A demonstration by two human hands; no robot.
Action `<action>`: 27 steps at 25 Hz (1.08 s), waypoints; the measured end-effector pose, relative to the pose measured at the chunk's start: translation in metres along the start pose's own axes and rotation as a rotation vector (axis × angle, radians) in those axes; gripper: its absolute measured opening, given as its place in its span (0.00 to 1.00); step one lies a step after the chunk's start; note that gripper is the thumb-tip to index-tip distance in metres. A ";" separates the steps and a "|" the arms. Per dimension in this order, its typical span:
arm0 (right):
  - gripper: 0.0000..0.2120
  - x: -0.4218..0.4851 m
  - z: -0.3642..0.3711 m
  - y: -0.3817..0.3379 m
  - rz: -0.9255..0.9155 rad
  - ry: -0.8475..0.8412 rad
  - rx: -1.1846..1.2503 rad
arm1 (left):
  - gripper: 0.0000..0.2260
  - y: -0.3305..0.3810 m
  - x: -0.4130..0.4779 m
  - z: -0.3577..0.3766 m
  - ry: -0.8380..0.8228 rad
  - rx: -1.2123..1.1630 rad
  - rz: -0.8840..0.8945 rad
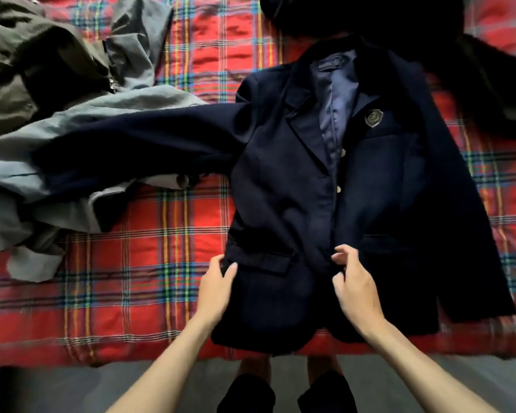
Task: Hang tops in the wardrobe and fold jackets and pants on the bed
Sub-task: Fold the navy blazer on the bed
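Note:
A navy blazer (283, 180) with a chest badge lies face up on the red plaid bed (137, 263), front closed, one sleeve stretched out to the left over other clothes. My left hand (216, 286) pinches the blazer's left edge beside the flap pocket. At the front opening near the lowest button, my right hand (353, 281) hovers with fingers curled; whether it holds the cloth I cannot tell.
Grey trousers (27, 171) and an olive garment (27, 61) are piled at the left of the bed. A dark garment (370, 13) lies at the far top, another dark one (501, 93) at the right. The bed's near edge meets grey floor (72, 389).

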State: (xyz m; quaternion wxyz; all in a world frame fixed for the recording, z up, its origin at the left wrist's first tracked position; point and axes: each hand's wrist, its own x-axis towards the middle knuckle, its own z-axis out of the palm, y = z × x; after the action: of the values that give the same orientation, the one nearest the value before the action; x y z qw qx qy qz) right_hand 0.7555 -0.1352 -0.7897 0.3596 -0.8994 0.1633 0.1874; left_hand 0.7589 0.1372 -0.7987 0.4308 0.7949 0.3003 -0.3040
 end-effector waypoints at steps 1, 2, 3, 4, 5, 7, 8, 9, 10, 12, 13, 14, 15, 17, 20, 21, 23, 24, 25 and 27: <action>0.22 -0.012 -0.004 0.021 -0.133 -0.059 -0.159 | 0.07 -0.008 -0.002 0.003 0.004 -0.078 -0.032; 0.21 -0.023 -0.005 0.040 -0.283 -0.122 -0.323 | 0.07 -0.012 -0.004 0.002 -0.003 -0.187 -0.057; 0.22 -0.034 -0.005 0.057 -0.396 -0.196 -0.472 | 0.10 -0.015 -0.006 0.002 -0.032 -0.333 -0.093; 0.26 -0.041 -0.003 0.069 -0.456 -0.270 -0.586 | 0.12 -0.016 -0.010 0.002 -0.070 -0.469 -0.142; 0.31 -0.046 0.000 0.076 -0.479 -0.333 -0.667 | 0.14 -0.019 -0.013 0.000 -0.103 -0.562 -0.195; 0.39 -0.046 0.005 0.084 -0.535 -0.367 -0.760 | 0.14 -0.024 -0.020 -0.002 -0.171 -0.571 -0.234; 0.41 -0.043 0.006 0.086 -0.567 -0.355 -0.787 | 0.14 -0.028 -0.021 -0.001 -0.184 -0.501 -0.218; 0.41 -0.040 0.007 0.086 -0.596 -0.330 -0.814 | 0.15 -0.030 -0.023 0.002 -0.166 -0.416 -0.191; 0.40 -0.039 0.008 0.086 -0.619 -0.311 -0.826 | 0.14 -0.031 -0.027 0.006 -0.115 -0.364 -0.173; 0.31 -0.041 0.007 0.081 -0.622 -0.287 -0.791 | 0.09 -0.027 -0.035 0.017 0.038 -0.344 -0.153; 0.23 -0.041 0.004 0.077 -0.586 -0.244 -0.696 | 0.06 -0.023 -0.040 0.023 0.117 -0.331 -0.144; 0.16 -0.039 -0.005 0.070 -0.479 -0.177 -0.517 | 0.06 -0.016 -0.045 0.029 0.187 -0.305 -0.138; 0.12 -0.032 -0.019 0.065 -0.292 -0.109 -0.272 | 0.07 -0.010 -0.050 0.035 0.248 -0.279 -0.137; 0.17 -0.007 -0.065 0.066 0.112 0.214 0.211 | 0.09 -0.003 -0.058 0.044 0.314 -0.232 -0.141; 0.17 0.014 -0.169 0.102 0.495 0.908 0.585 | 0.10 0.001 -0.065 0.049 0.301 -0.303 -0.133; 0.15 0.008 -0.186 0.114 0.521 1.061 0.521 | 0.10 0.002 -0.066 0.050 0.263 -0.416 -0.141; 0.20 -0.017 -0.177 0.124 0.269 1.037 0.094 | 0.13 0.007 -0.072 0.051 0.171 -0.663 -0.216; 0.21 -0.032 -0.152 0.120 0.033 0.875 -0.114 | 0.14 0.008 -0.076 0.049 0.137 -0.752 -0.253; 0.21 -0.047 -0.117 0.113 -0.195 0.633 -0.246 | 0.15 0.004 -0.076 0.046 0.107 -0.795 -0.263; 0.27 -0.071 -0.044 0.105 -0.530 0.107 -0.464 | 0.15 -0.012 -0.073 0.038 0.064 -0.706 -0.240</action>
State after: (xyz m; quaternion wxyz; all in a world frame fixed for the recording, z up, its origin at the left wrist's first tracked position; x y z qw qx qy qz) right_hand 0.6579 -0.2269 -0.7897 0.1728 -0.9768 -0.1039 0.0723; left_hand 0.6951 0.0934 -0.7672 0.6302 0.5655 0.4910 -0.2050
